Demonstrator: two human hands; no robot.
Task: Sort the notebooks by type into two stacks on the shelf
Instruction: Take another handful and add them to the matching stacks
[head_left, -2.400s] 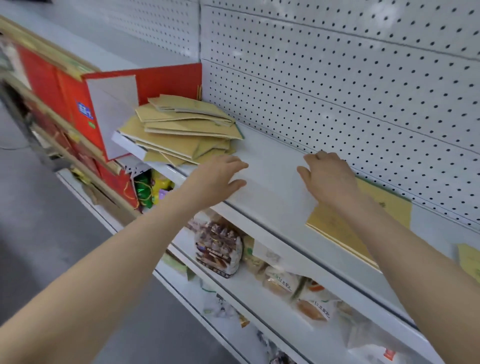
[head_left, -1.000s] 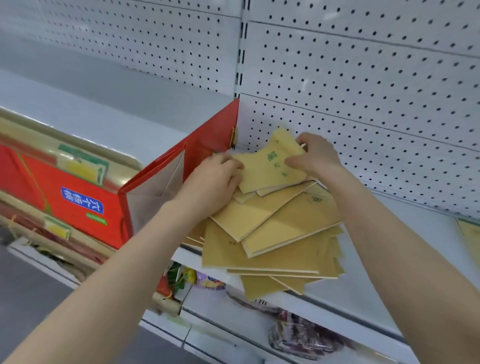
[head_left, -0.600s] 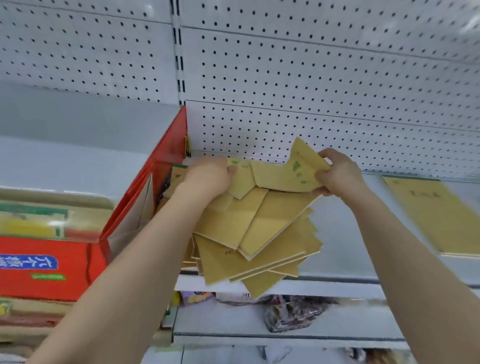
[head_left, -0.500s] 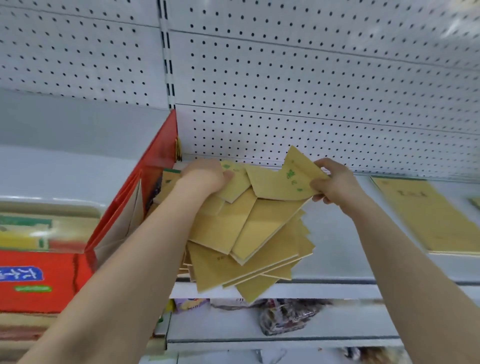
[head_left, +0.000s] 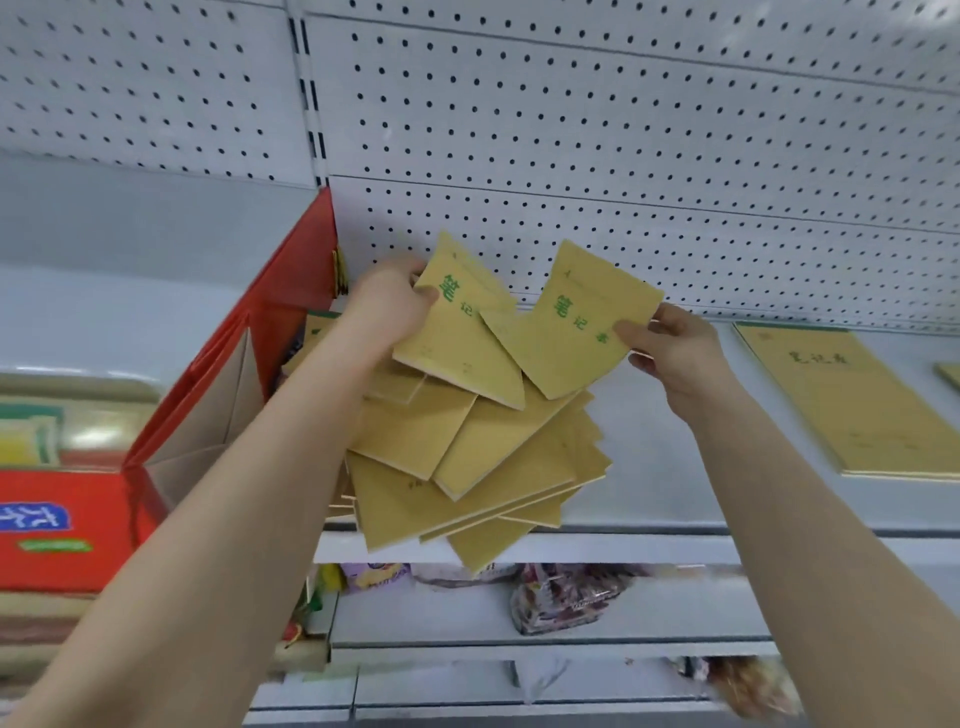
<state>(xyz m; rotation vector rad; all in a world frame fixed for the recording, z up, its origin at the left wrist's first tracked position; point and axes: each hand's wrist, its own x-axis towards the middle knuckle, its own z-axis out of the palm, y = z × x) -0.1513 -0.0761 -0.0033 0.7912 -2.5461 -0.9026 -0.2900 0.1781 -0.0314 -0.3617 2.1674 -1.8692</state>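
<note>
L: left hand (head_left: 387, 306) pinches notebook (head_left: 457, 348) over pile (head_left: 467, 457) | R: right hand (head_left: 670, 348) pinches second notebook (head_left: 571, 338) | stack (head_left: 857, 400) lies rightward on shelf (head_left: 649, 467), long axis back-to-front, right hand nearer

Both arms bare, stretched up and forward. Left hand (head_left: 387, 306) — thumb curled over the edge of the left notebook (head_left: 457, 358), fingers hidden behind. Right hand (head_left: 670, 345) — thumb and fingers pinch the right notebook (head_left: 566, 343) at its corner.

Each hand (head_left: 387, 306) has now lifted a small notebook (head_left: 569, 332).
</note>
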